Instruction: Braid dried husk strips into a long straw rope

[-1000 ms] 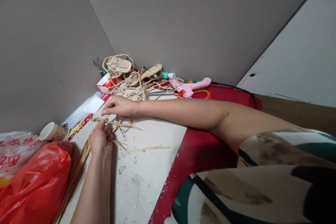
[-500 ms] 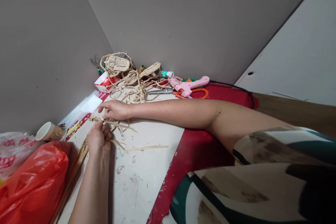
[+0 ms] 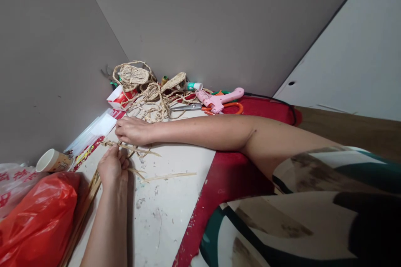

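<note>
The left hand (image 3: 112,169) is nearly closed, thumb and fingers pinching a thin, tan braid of dried straw (image 3: 108,143) just above the off-white, paint-flecked desk (image 3: 159,217). Loose ends of the straw trail from the grip toward the right hand's forearm. The right hand (image 3: 134,130) is just beyond the braid, its fingers curled inward; whether a strand lies between them cannot be told. A pale, flat straw strip (image 3: 171,176) lies on the desk near the left wrist.

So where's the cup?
In the head view, the cup is at the left, just beyond the red bag and left of the left hand.
</note>
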Demonstrator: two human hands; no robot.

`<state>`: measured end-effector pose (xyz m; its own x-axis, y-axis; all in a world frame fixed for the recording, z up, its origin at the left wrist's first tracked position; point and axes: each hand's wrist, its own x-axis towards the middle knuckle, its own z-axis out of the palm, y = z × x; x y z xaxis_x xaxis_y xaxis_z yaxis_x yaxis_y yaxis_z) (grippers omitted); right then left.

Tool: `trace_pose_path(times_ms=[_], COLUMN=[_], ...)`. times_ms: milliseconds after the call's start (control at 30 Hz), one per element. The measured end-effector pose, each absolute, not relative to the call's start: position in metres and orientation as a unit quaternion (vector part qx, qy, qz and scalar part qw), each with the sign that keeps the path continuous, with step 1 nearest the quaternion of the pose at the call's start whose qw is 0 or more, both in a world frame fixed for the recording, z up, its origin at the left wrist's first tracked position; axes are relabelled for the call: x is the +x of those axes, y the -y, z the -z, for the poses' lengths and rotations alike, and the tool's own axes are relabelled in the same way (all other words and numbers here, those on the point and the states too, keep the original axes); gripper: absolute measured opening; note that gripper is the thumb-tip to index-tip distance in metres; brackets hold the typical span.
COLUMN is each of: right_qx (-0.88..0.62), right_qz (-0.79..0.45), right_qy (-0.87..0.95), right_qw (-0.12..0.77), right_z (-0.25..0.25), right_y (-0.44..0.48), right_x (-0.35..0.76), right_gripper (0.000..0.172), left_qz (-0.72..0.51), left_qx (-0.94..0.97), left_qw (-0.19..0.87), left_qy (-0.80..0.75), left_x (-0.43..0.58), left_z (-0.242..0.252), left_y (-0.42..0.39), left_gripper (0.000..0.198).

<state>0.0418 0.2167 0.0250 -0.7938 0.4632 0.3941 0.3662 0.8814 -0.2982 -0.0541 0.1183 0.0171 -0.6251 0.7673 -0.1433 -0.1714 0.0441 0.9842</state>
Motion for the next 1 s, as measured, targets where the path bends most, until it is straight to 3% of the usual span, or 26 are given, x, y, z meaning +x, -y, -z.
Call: trace_pose_path(times_ms=[167,333,467,567,667,900,1000], right_qx=[-0.236,-0.250,-0.267,-0.282,-0.274,-0.313,-0.332], right_qz=[-0.118,-0.142,-0.225,-0.314,-0.365,-0.415,-0.366], right_qy=[0.952,0.946,0.928,0.903,0.889,0.847,0.859], right_qw=[0.155,0.153,0.133,0.076,0.025,0.112,0.137], right_z=[-0.030,-0.039,-0.053,-0.064,-0.069,-0.057,-0.051], right_y=[-0.210,-0.206,-0.209,-0.214,-0.216,-0.194,-0.185], right_x=[0.043,0.040,0.039,0.042,0.045,0.041,0.041], right_gripper=[0.027,0.026,0.026,0.031,0.025,0.024,0.026], left_qz=[-0.641,-0.631,-0.632,-0.631,-0.631,-0.638,-0.634], left_qx=[0.242,0.257,0.261,0.268,0.269,0.244,0.249], left_qw=[0.336,0.300,0.262,0.249,0.245,0.293,0.336], left_qy=[-0.646,-0.668,-0.681,-0.684,-0.685,-0.669,-0.650], left_x=[-0.054,-0.058,-0.060,-0.061,-0.062,-0.066,-0.067], left_z=[-0.016,-0.012,-0.011,-0.009,-0.007,-0.010,-0.013], left_y=[-0.118,-0.119,-0.120,-0.121,-0.121,-0.122,-0.121], left_gripper=[0.019,0.020,0.022,0.021,0.019,0.019,0.017])
